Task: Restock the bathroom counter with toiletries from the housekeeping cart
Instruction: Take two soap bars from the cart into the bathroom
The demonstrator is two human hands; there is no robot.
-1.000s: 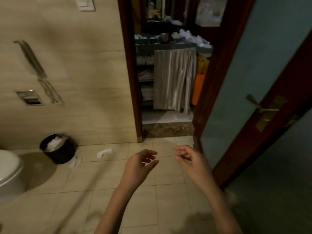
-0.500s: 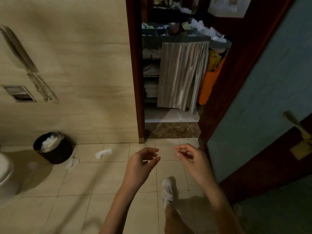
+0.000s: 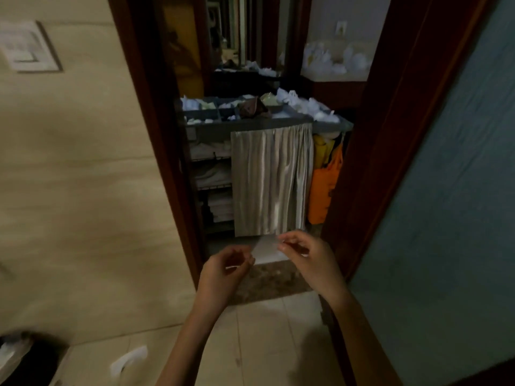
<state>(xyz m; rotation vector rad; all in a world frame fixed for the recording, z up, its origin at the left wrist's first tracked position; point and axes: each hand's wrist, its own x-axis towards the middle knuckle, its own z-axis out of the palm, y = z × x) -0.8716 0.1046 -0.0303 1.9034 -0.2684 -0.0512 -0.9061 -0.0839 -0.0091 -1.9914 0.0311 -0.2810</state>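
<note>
Left hand [image 3: 225,271] and right hand [image 3: 309,257] are raised side by side in front of me, a little apart and not touching. The fingers of each are loosely curled with the thumb near the forefinger, and I see nothing held in either. Both hang over the marble threshold [image 3: 267,280] of the bathroom doorway.

The housekeeping cart [image 3: 271,179] stands straight ahead beyond that threshold, well apart from my hands and filling the opening between the left door frame [image 3: 156,135] and the open door [image 3: 446,190]. Its front is half covered by a pleated curtain. To the curtain's left are open shelves of folded linen [image 3: 211,174], and to its right hangs an orange bag [image 3: 324,185].

The toiletries [image 3: 206,107] lie in the cart's top tray [image 3: 250,129], above and beyond both hands. They show as small pale packets, too blurred to name. The tray's long axis runs across the doorway from left to right. Its divided compartments are toward the left end, roughly in line with my left hand, and a loose heap of white packets [image 3: 306,104] sits toward the right end, in line with my right hand. The right hand is slightly farther forward, so I judge it the nearer of the two.

The coming move, as I judge it, is a step over the threshold and a reach upward and forward into the tray. The bathroom counter is out of view. A waste bin [image 3: 25,360] and a scrap of paper [image 3: 128,360] are on the floor at lower left.
</note>
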